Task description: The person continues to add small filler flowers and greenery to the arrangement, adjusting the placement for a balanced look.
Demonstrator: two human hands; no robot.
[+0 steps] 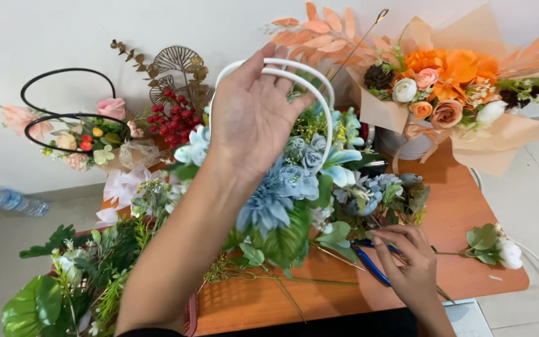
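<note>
Orange table [469,212], seen from above. At its centre stands the blue arrangement [294,187], a basket of blue and grey flowers with broad green leaves; its long axis runs from 7 o'clock, where stems trail toward the viewer, to 1 o'clock, where two white hoop handles [319,93] rise. The left hand [254,112], at 12 o'clock of the blooms, is clenched around these handles, fingers wrapped over the top. At 2 o'clock sits the orange bouquet [450,81] in peach paper. At 9 o'clock, a pink arrangement [88,140] with black handles. At 7 o'clock, loose greenery [76,274]. At 4 o'clock, the right hand [410,262] pinches a thin stem beside blue cutters [369,262]; a white bud [509,254] lies at 3 o'clock.
</note>
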